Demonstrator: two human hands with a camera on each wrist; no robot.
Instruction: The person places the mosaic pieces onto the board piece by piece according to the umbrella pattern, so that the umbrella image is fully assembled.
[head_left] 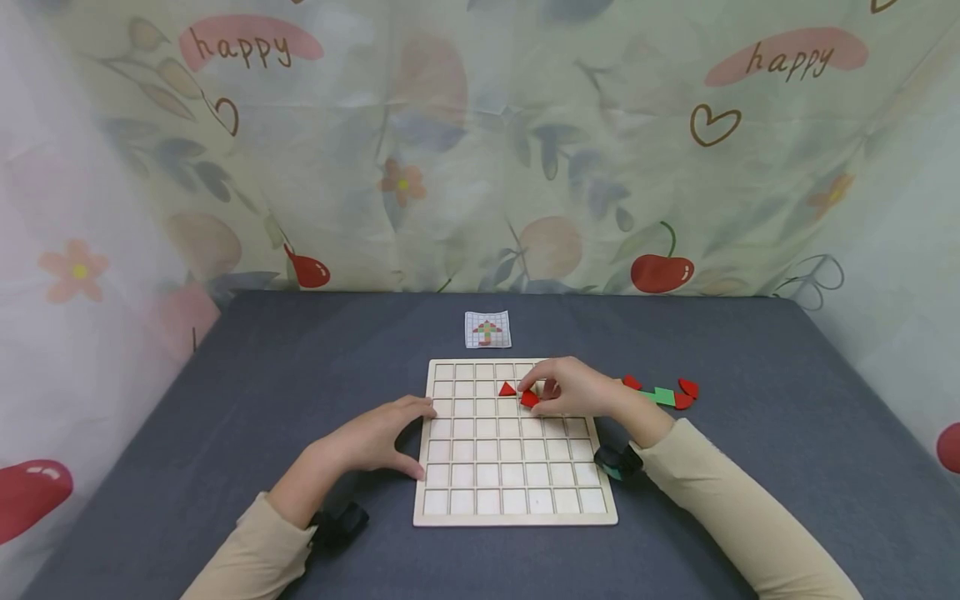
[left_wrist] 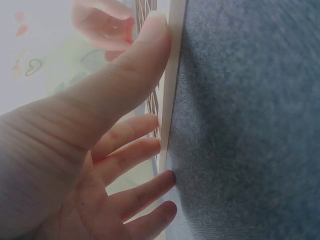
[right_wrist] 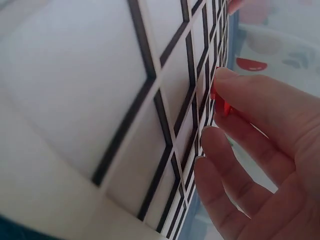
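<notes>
A pale wooden grid board lies on the dark cloth. At its left edge rests my left hand, thumb and fingers spread and fairly straight; the left wrist view shows the thumb against the board's rim. Over the upper part of the grid, my right hand pinches a small red piece between thumb and fingers. The right wrist view shows this piece mostly hidden by the fingertips. Just left of it, a red triangle sits in a cell of the grid.
Behind the board lies a small pattern card with a coloured figure on a grid. Right of the board, partly behind my right forearm, are a green square piece and several red pieces. A printed curtain hangs behind the table.
</notes>
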